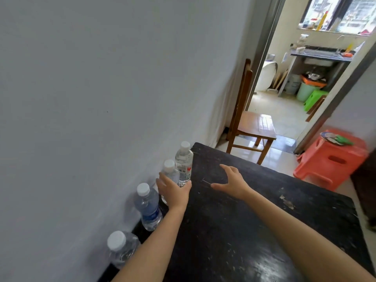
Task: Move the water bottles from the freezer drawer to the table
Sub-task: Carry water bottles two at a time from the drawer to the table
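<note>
Several clear water bottles with white caps stand in a row on the dark table (234, 210) along the grey wall. My left hand (173, 190) grips the second bottle from the far end (169, 169), which stands upright on the table. Just behind it stands the farthest bottle (184, 161) with a red-and-white label. Nearer to me are a bottle with a blue label (148, 206) and another clear bottle (120, 247) at the near left. My right hand (232, 182) hovers open over the table, fingers spread, holding nothing. The freezer drawer is out of view.
A wooden chair (250, 127) stands past the table's far edge by the wall. An orange plastic stool (331, 159) sits to the right on the tiled floor. Beyond an open doorway are a sink counter, a green bin and a green stool.
</note>
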The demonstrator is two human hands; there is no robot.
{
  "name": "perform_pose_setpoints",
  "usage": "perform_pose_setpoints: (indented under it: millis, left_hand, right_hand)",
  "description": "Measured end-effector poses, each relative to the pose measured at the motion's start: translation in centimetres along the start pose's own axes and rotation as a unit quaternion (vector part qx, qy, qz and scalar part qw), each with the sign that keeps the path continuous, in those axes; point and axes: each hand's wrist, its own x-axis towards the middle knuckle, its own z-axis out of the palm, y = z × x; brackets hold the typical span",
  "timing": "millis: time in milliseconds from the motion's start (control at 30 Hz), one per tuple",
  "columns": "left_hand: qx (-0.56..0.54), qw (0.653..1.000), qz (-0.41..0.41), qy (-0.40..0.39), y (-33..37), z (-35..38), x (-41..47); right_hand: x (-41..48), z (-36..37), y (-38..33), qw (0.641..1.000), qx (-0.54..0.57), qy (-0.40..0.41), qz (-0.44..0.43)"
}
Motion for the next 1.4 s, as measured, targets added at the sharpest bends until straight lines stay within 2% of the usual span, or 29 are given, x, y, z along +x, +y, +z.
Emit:
perform_pose_setpoints:
  millis: [200,333,500,700,900,1067,1300,1400]
  left_hand:
    - [0.026,0.996,0.033,-0.080,1.4,-1.6,-5.5]
    - [0.019,0.991,0.081,-0.103,1.4,-2.9,-8.2]
    - [0.005,0.981,0.137,-0.140,0.9,-4.8,-11.3]
    - [0.156,0.957,0.181,-0.166,-2.0,-7.2,-14.3]
    - [0.228,0.930,0.225,-0.180,-2.5,-9.7,-15.8]
    - [0.287,0.879,0.313,-0.217,-1.6,-10.5,-16.4]
    - [0.258,0.812,0.432,-0.296,-0.1,-11.8,-19.0]
    - [0.242,0.784,0.478,-0.315,0.0,-12.7,-20.6]
  right_hand:
    - [-6.9,-1.5,1.5,0.999,-0.014,0.043,0.007]
    - [-10.8,-2.2,2.5,0.998,-0.021,0.055,0.000]
    - [-15.0,-2.7,4.7,0.994,-0.091,0.056,-0.001]
    - [-18.9,-2.8,7.3,0.985,-0.165,0.043,-0.011]
    - [-21.9,-3.1,8.3,0.971,-0.230,0.059,-0.027]
    - [-25.9,-3.1,7.8,0.959,-0.262,0.106,-0.010]
    - [-35.6,-1.7,5.1,0.935,-0.268,0.210,0.102]
    - [-40.2,-0.1,3.1,0.922,-0.274,0.245,0.125]
